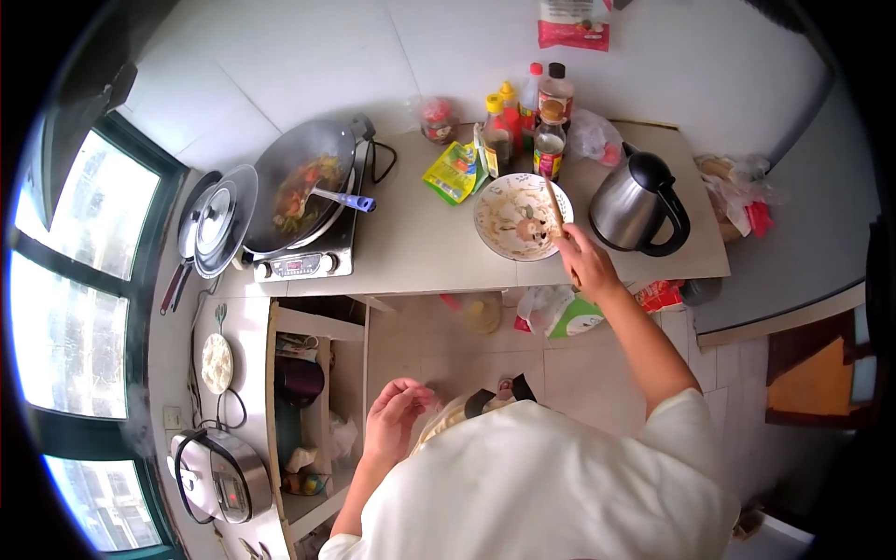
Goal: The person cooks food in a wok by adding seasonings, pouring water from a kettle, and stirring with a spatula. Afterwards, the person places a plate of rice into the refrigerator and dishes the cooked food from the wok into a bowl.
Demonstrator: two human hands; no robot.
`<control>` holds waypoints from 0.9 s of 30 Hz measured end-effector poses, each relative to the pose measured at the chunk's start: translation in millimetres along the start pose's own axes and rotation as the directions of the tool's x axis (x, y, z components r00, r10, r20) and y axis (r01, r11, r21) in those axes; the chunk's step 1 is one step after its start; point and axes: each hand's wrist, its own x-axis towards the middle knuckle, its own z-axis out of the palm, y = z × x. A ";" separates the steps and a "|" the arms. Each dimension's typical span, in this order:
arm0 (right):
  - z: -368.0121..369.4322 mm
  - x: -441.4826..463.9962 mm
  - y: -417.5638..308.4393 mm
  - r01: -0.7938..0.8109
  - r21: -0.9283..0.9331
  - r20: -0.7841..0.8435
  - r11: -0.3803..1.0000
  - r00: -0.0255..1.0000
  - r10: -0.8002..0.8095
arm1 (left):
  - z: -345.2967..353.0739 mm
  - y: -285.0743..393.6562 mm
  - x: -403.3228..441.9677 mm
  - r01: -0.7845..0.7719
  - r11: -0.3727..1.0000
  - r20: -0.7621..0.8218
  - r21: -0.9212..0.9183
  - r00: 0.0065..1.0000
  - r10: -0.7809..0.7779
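Bowl [491, 211] left of the kettle [623, 207] could have slid off the edge of the surface [420, 257] if the wooden stick [557, 207], clasped in the right hand [590, 261], hooked its rim; whether the left hand [399, 415] gripped anything couldn't be told.

You're standing in a kitchen: on your view's clock face, ten o'clock has a wok [301, 147] of food [322, 175] on an electric cooker [303, 266], one o'clock sauce bottles [549, 149] on the tabletop [420, 252], two o'clock a kettle [621, 210], and eight o'clock a rice cooker [224, 476].
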 end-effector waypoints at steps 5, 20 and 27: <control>21.2 11.9 31.4 0.126 -0.252 -0.033 0.960 0.990 -0.139 | -22.8 -16.0 -14.4 -0.054 0.997 -0.090 -0.059 0.995 0.048; 1.5 15.7 -32.9 0.066 -0.465 -0.093 0.883 0.988 -0.123 | -41.3 -19.6 -17.6 -0.047 0.998 -0.100 -0.044 0.994 0.043; 20.5 88.8 -169.8 0.462 -0.141 -0.076 0.876 0.877 -0.475 | -60.5 -1.1 -8.7 -0.054 0.998 -0.038 -0.037 0.998 0.052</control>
